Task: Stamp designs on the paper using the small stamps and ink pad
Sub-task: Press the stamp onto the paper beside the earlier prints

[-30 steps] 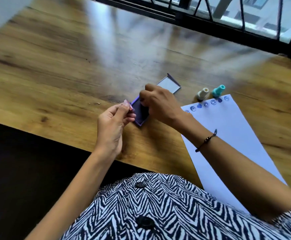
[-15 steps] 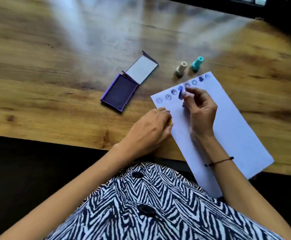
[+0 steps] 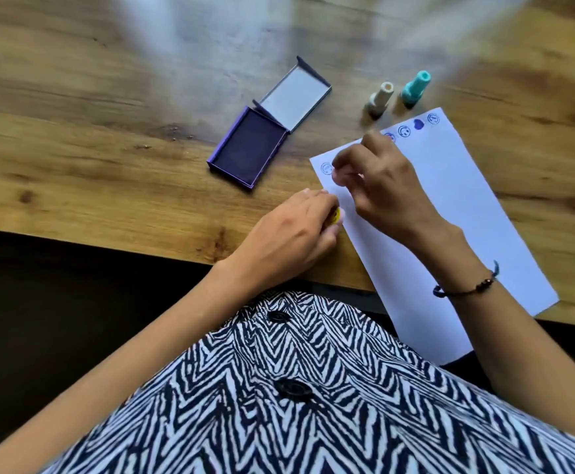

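the right hand (image 3: 378, 186) is hovering over the top left part of the paper (image 3: 457, 213), fingers curled in together as if pinching something small, but the fingertips are blurring and what they are holding cannot be told. the left hand (image 3: 289, 237) is resting at the paper's left edge, just below and left of the right hand's grip, fingers closing on a small yellow thing (image 3: 436, 215) that is peeking out beside the thumb. a row of blue prints (image 3: 404, 131) is running along the paper's top edge, partly passing under the right hand, with one print (image 3: 327, 168) showing just left of its fingers. up and left of the grip, apart from the paper, the ink pad (image 3: 248, 147) is lying open on the table (image 3: 91, 131), dark pad in the tray, its lid (image 3: 294, 97) folding back with a pale bare inside. above the grip, a cream stamp (image 3: 380, 99) and a teal stamp (image 3: 415, 88) are standing upright side by side, just beyond the paper's top edge.
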The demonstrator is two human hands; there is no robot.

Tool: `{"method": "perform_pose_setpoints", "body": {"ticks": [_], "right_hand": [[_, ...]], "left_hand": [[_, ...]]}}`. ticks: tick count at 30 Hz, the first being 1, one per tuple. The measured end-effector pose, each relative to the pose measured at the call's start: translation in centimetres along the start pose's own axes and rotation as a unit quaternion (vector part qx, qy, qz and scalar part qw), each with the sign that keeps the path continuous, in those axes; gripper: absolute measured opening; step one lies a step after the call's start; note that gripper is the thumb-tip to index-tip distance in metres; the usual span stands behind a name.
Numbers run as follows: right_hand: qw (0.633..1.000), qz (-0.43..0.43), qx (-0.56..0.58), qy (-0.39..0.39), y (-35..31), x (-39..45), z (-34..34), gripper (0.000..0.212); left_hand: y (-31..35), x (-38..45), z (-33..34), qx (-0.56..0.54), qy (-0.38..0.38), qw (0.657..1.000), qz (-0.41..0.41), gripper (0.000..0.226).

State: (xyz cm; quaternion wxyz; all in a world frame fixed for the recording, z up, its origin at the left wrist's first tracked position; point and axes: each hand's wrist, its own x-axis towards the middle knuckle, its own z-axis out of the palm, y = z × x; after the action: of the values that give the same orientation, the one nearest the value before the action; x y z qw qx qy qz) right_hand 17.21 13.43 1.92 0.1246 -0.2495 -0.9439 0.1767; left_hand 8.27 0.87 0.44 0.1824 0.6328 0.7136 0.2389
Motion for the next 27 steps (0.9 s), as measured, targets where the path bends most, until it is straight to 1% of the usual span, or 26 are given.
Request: {"method": "perform_pose_setpoints", "body": {"ticks": [6, 12, 17, 22, 24, 26, 27], "right_hand": [[0.998, -0.002, -0.055, -0.016, -0.2, 0.2, 0.6, 0.011], [0.988, -0.015, -0.151, -0.021, -0.6, -0.1, 1.7, 0.008], [0.986, -0.010, -0.162, -0.031, -0.6, 0.0, 1.8, 0.008], [0.987, 0.008, -0.157, -0.042, -0.8, 0.0, 1.6, 0.011], [0.991, 0.023, -0.124, -0.039, -0.7, 0.2, 1.4, 0.014], [0.998, 0.061, -0.021, -0.012, -0.3, 0.2, 0.5, 0.015], [0.996, 0.081, 0.035, 0.014, -0.1, 0.1, -0.3, 0.015]], "left_hand": [[-0.1, -0.1, 0.1, 0.006, -0.012, 1.000, -0.006, 0.044], [-0.4, -0.5, 0.0, -0.001, -0.010, 1.000, 0.008, 0.035], [-0.5, -0.8, -0.4, -0.015, 0.000, 1.000, 0.021, 0.033], [-0.2, -0.2, -0.4, 0.006, -0.045, 0.997, 0.061, 0.039], [-0.3, -0.1, -0.3, 0.009, -0.047, 0.997, 0.057, 0.040], [-0.4, -0.1, -0.1, 0.008, -0.048, 0.997, 0.058, 0.041], [-0.4, -0.2, 0.0, 0.007, -0.047, 0.997, 0.059, 0.040]]}}
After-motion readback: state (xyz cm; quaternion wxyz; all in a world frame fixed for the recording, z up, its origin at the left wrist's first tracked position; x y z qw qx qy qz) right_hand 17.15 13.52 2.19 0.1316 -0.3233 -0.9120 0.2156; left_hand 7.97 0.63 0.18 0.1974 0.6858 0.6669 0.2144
